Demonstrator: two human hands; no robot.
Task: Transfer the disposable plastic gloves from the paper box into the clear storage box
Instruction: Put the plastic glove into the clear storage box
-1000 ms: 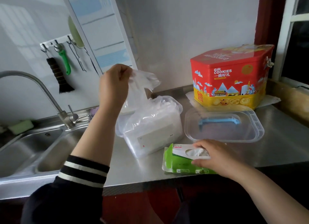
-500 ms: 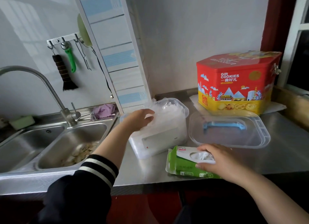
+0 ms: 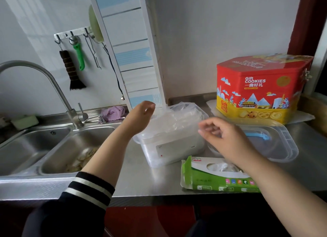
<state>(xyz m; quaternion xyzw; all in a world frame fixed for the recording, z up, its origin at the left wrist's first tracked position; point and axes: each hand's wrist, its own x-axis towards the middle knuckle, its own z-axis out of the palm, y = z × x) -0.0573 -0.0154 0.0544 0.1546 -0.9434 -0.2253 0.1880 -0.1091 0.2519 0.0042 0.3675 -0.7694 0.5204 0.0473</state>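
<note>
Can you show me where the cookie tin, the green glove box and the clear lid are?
Cookie tin (image 3: 261,93): head view, red front face.
Glove box (image 3: 212,181): head view, green front side.
Clear lid (image 3: 283,148): head view, flat top right of the blue handle.

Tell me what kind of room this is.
Most likely a home kitchen: a stainless steel double sink with a curved metal faucet set in a steel countertop, and a dark brush and green-handled tool hanging on wall hooks.
</note>
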